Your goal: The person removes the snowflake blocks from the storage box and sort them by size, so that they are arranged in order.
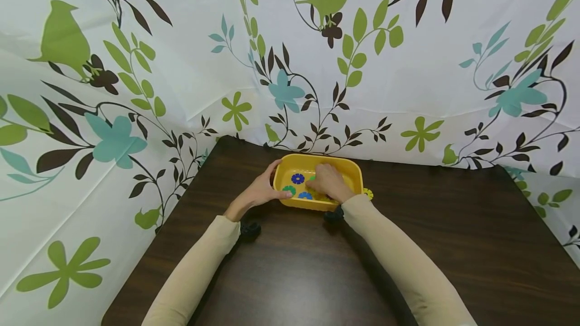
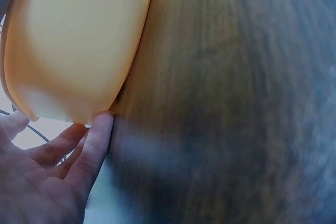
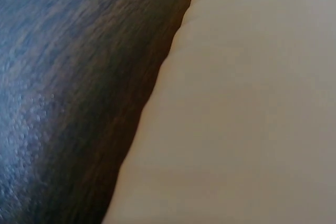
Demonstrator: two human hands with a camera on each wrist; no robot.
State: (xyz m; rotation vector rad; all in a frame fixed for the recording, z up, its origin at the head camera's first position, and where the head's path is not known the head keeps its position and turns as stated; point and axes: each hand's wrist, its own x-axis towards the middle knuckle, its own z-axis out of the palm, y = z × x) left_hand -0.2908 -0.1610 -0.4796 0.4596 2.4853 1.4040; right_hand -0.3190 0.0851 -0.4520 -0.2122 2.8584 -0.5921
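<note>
Pale sleeves came nearest the camera, reaching from the lower edge of the head view toward the two hands. The left hand grasped the left end of a yellow tub, thumb over the near rim at the corner and the other fingers along the end; the left-wrist view showed fingertips against the outside of the wall. The right hand was down inside the tub, its fingers bent toward the bottom, with a bright green piece at the fingertips; whether they had closed on it I could not tell. Left of those fingers lay a dark blue disc with a notched edge, nearer the front wall a lighter blue disc, and beside the left thumb a green disc, partly covered. Just beyond the tub's right end showed a yellow disc. Under each wrist sat a small black object, its details too dark to make out. The tub stood near the far edge of a dark wood-grain table, and behind that hung white cloth printed with green birds, blue flowers and brown leaves.
</note>
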